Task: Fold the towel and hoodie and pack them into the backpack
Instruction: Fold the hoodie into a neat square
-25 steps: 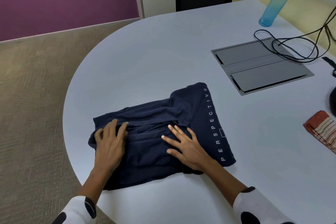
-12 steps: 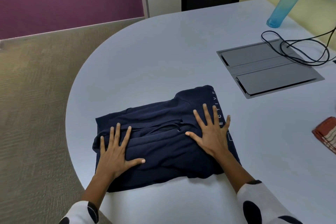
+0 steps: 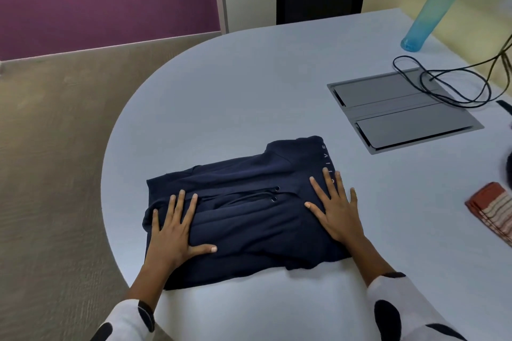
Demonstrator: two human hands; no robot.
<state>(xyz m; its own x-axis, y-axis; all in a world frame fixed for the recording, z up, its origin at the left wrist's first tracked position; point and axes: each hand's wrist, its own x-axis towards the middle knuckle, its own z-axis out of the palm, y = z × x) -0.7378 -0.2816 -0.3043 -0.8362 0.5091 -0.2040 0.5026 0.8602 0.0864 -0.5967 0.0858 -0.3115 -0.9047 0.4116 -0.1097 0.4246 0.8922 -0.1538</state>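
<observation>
Navy hoodie (image 3: 249, 210), folded, near the table's (image 3: 249, 91) front edge, left hand (image 3: 173, 232) and right hand (image 3: 336, 213) pressing flat with fingers spread, gripping nothing; smooth outward evenly to keep folds square

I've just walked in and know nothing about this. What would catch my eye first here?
A folded navy hoodie lies at the near edge of the pale table, with the left hand and right hand pressed flat on its two ends. A striped towel lies folded at the right edge, and a blue bottle stands at the far right.
</observation>
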